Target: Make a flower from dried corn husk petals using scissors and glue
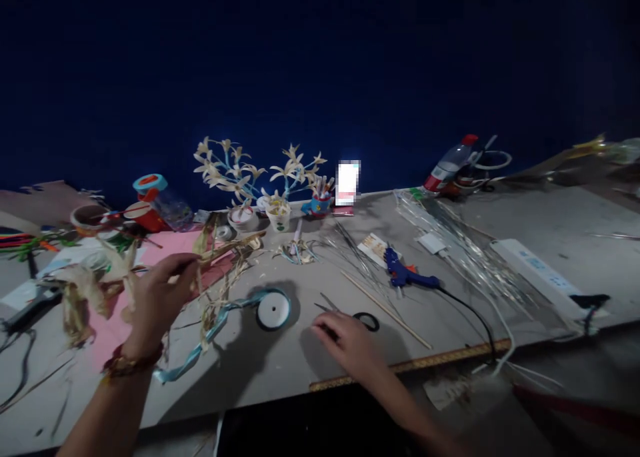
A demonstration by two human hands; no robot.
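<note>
Pinching a dried husk strip (231,245) over pink paper (111,333), likely to steady it: my left hand (163,300), grip closed. My right hand (353,347) half-curls near scissors (375,323), hold unclear.

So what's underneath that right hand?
Seemingly scissors: the blades poke out past the right hand's fingers, and a black loop, probably a handle, shows on the other side. Whatever joins them is covered by the hand, so I can't see it.

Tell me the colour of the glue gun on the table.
Dark blue glue gun, clearest in the head view.
</note>
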